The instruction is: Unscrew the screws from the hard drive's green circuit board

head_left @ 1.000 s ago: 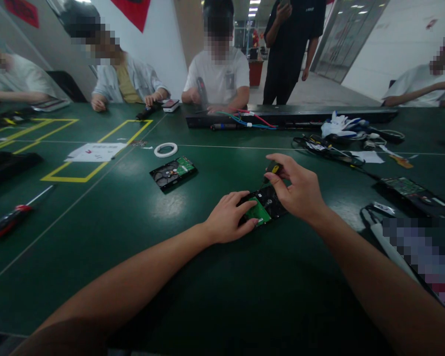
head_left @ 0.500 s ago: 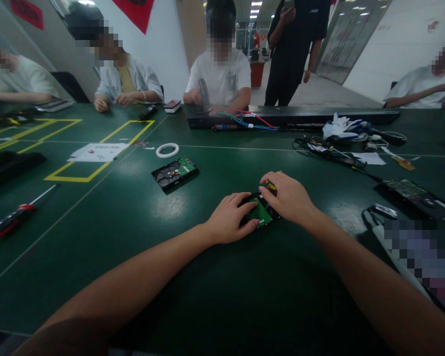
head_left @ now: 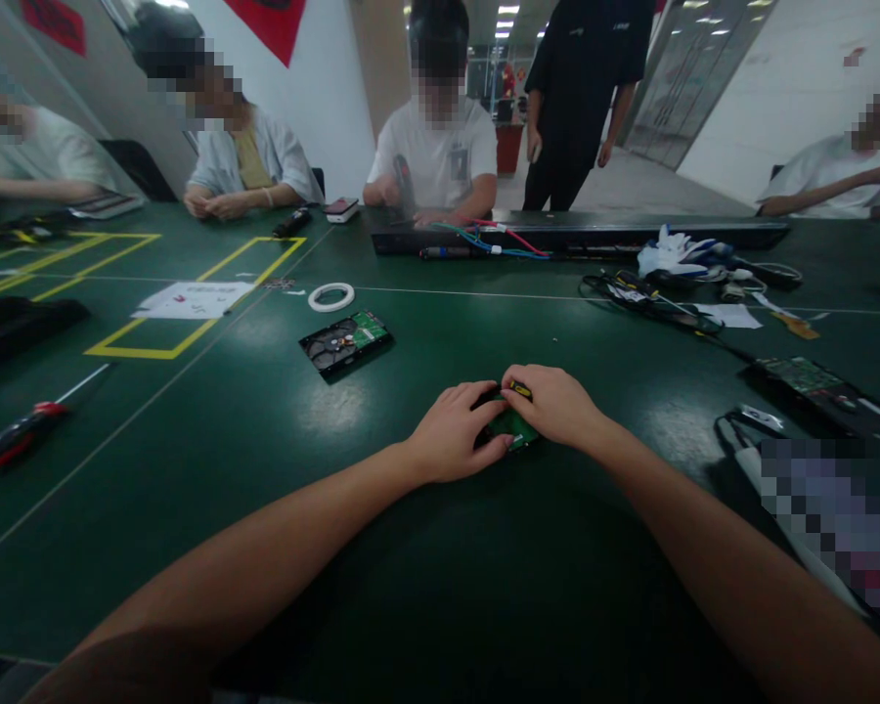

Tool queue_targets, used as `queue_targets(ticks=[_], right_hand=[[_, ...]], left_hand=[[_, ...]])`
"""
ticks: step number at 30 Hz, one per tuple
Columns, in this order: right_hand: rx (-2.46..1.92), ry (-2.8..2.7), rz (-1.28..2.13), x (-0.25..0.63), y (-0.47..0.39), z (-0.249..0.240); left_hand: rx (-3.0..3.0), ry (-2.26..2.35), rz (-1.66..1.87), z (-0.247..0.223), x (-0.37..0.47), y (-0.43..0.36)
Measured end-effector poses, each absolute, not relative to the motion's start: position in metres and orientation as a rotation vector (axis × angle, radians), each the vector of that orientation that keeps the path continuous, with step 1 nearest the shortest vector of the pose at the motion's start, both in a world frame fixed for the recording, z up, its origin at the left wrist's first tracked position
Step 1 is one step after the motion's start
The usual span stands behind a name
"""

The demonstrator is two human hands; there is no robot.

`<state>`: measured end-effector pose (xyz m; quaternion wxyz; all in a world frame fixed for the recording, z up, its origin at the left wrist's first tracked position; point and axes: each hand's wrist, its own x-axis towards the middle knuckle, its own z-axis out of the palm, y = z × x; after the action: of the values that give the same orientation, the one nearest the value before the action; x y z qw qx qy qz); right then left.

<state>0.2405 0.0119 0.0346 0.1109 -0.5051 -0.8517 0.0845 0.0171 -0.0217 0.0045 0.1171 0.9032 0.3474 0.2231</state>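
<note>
Green circuit board in black drive casing, under left fingers.

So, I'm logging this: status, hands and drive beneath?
Left fingers spread on hard drive. Right fingers gripping yellow-black tool. Hard drive partly hidden by hands; tool tip unseen.

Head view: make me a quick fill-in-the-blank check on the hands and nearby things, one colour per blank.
The left hand rests on a circuit board coloured ____.
The right hand holds a tool whose visible part is black and ____.
The flat ring is ____.
The screwdriver handle at far left is black and ____.

Missing words: green; yellow; white; red.
</note>
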Motion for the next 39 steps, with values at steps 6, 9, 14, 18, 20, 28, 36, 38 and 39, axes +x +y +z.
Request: queue_targets(ticks=[6,9,14,18,20,28,36,38,39], right_hand=[[-1.524,-2.491,0.280,0.240,0.015,0.034],[-1.533,-2.473,0.316,0.239,0.017,0.036],[-1.540,-2.462,0.421,0.238,0.024,0.043],[-1.561,-2.489,0.481,0.236,0.033,0.050],[-1.582,-2.514,0.561,0.235,0.040,0.054],[-1.601,-2.592,0.806,0.236,0.065,0.065],[-1.672,-2.635,0.821,0.230,0.070,0.070],[-1.672,-2.639,0.817,0.230,0.070,0.070],[-1.670,-2.640,0.815,0.231,0.070,0.069]], left_hand=[[2.633,1.034,0.652,0.001,0.016,-0.020],[2.586,1.022,0.692,-0.002,0.015,-0.017],[2.558,1.006,0.712,-0.004,0.013,-0.014],[2.543,1.006,0.723,0.000,0.014,-0.016],[2.522,1.007,0.729,0.002,0.014,-0.016],[2.500,0.997,0.709,0.005,0.015,-0.018],[2.533,1.005,0.715,0.004,0.015,-0.019],[2.553,0.999,0.715,0.003,0.015,-0.019],[2.562,0.999,0.717,0.002,0.016,-0.019]])
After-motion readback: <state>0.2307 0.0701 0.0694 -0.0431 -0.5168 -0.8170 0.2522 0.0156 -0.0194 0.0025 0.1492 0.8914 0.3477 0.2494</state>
